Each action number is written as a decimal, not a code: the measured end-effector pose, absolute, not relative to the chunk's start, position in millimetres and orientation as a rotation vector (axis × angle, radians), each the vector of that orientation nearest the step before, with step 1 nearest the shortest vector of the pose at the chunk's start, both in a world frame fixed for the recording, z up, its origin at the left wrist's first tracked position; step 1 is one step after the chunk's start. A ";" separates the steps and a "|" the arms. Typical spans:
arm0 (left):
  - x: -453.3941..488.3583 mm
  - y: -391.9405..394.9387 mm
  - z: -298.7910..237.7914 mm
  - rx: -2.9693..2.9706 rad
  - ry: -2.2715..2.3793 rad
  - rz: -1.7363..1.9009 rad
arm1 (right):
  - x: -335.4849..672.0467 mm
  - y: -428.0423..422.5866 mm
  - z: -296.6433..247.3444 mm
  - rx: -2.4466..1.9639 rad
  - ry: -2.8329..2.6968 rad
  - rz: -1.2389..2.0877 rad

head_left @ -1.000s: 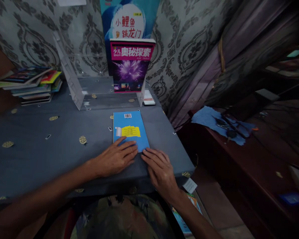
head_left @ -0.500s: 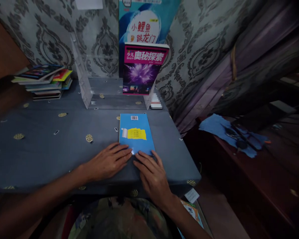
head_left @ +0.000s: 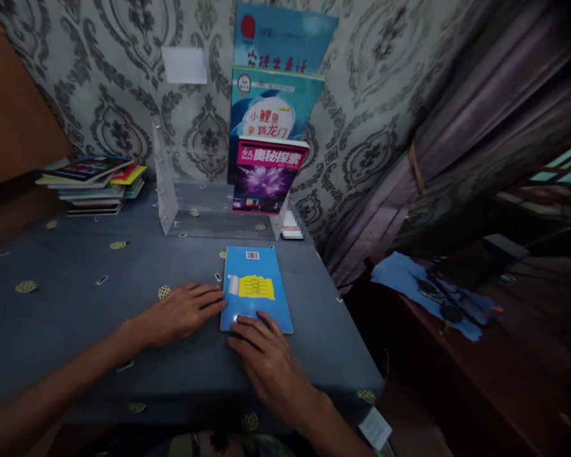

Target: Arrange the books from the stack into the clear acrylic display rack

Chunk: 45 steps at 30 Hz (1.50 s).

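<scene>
A blue book (head_left: 259, 311) lies flat on the cloth-covered table, its barcode at the far end and a yellow text patch in the middle. My left hand (head_left: 183, 314) rests on the cloth with fingers stretched out, the tips at the book's left edge. Over the near edge of the same book, my right hand (head_left: 269, 362) lies with its fingers spread on the cover. Neither hand grips anything that I can see. Beyond the book stands a clear stepped rack (head_left: 169, 206), holding a pink and purple book (head_left: 262, 178) and a teal book (head_left: 271, 95) on its right side.
A taller blue book (head_left: 285, 38) stands behind the teal one. On the left is a stack of books (head_left: 92, 184). A pixelated item (head_left: 292, 227) sits beside the rack. To the right, a dark red surface (head_left: 433, 355) bears a blue cloth (head_left: 400, 276) with glasses.
My left hand has moved left, from the book's near edge to its left edge. My right hand has shifted left and further onto the cover. The view has tilted upward.
</scene>
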State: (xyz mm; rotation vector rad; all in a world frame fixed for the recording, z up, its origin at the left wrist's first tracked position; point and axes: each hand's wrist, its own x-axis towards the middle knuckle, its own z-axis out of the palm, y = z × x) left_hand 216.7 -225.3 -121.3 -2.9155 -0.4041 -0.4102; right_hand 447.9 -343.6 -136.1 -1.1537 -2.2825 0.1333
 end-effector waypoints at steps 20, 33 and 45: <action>265.0 -183.8 -89.4 -2.809 0.273 -0.290 | 520.8 -254.2 -156.6 -1.233 -2.062 0.377; 287.7 -173.8 -130.3 -3.124 -0.309 -0.981 | 542.1 -245.8 -132.8 -1.022 -1.229 1.315; 319.4 -188.0 -60.2 -3.082 -1.422 -1.857 | 539.7 -254.3 -120.2 -0.575 -0.852 1.551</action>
